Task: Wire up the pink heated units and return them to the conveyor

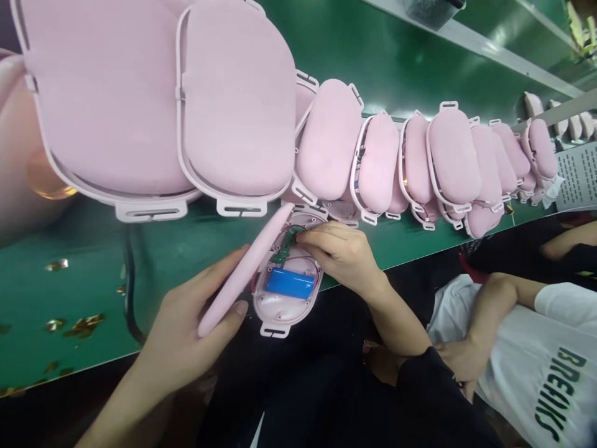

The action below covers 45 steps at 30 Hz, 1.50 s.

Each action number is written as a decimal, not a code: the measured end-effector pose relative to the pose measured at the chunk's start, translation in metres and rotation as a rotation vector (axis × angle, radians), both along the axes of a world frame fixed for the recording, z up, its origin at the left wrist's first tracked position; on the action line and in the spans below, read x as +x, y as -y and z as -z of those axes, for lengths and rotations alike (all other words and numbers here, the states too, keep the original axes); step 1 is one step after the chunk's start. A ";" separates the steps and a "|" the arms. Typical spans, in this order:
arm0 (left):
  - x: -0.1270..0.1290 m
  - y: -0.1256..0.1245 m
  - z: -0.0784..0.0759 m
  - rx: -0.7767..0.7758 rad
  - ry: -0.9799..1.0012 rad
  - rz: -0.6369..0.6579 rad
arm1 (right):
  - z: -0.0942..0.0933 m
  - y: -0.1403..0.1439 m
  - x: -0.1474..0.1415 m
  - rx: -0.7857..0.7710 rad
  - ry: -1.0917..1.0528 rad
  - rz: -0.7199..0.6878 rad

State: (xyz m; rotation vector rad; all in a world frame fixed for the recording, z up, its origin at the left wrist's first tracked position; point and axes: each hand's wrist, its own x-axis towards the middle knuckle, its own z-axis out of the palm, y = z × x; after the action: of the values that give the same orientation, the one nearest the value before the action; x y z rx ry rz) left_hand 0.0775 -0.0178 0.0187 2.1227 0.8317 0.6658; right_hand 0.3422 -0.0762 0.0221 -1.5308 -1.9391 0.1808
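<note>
My left hand (191, 317) is closed around a pink oval cover (247, 274), holding it tilted on edge. Beside it lies an opened pink housing (280, 311) with slotted tabs at its ends, at the bench's near edge. Inside sit a blue battery pack (290, 284) and a green circuit board (282, 250), with thin red wires running around them. My right hand (342, 252) reaches over the housing's right rim. Its thumb and forefinger are pinched at the upper end of the circuit board; whether they grip the board or a small part on it is hidden by the fingers.
Pink housings with covers (237, 99) stand in a long row along the green bench (345, 37). Scraps of gold foil (84, 325) and a black cable (130, 286) lie at left. A person in a white shirt (527, 348) sits to the right, near a printed sheet (578, 177).
</note>
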 end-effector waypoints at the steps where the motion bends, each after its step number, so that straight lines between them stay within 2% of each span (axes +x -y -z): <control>1: 0.000 0.000 0.000 -0.003 0.004 -0.002 | -0.001 0.000 -0.001 -0.011 0.006 0.010; 7: 0.000 0.000 -0.001 -0.026 0.018 0.012 | -0.010 0.000 -0.004 -0.086 0.028 0.008; 13: 0.001 0.002 0.000 -0.043 0.047 0.011 | -0.011 -0.003 -0.003 -0.017 -0.032 0.022; 22: 0.000 0.001 0.000 -0.076 0.032 0.009 | -0.014 -0.008 0.006 -0.118 -0.003 -0.028; 25: 0.008 0.019 0.001 -0.056 0.053 -0.073 | -0.013 -0.009 0.009 -0.155 0.071 -0.061; 27: 0.019 0.039 0.005 0.020 0.091 -0.140 | -0.010 -0.005 0.007 -0.114 0.101 -0.046; 30: 0.035 0.066 0.016 0.179 0.148 -0.196 | -0.003 0.009 -0.004 -0.015 0.047 0.081; 32: 0.040 0.072 0.022 0.258 0.153 -0.208 | 0.000 0.023 -0.015 -0.005 -0.015 0.219; 34: 0.038 0.064 0.025 0.305 0.142 -0.155 | 0.000 0.038 -0.026 -0.021 -0.057 0.368; 37: 0.029 0.033 0.021 0.358 0.119 0.038 | -0.003 0.055 -0.033 -0.042 -0.120 0.508; 39: 0.023 0.011 0.016 0.401 0.102 0.135 | -0.007 0.059 -0.027 -0.065 -0.152 0.463; 41: 0.021 -0.005 0.013 0.433 0.103 0.195 | -0.011 0.057 -0.013 -0.051 -0.137 0.340; 45: 0.024 -0.015 0.015 0.437 0.115 0.208 | -0.017 0.042 0.019 -0.084 -0.041 0.123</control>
State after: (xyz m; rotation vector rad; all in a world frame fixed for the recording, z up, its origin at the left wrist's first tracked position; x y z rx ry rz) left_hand 0.1017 -0.0027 0.0034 2.4863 0.4179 0.9117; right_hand 0.3613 -0.1186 0.0391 -1.6825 -1.8198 0.2407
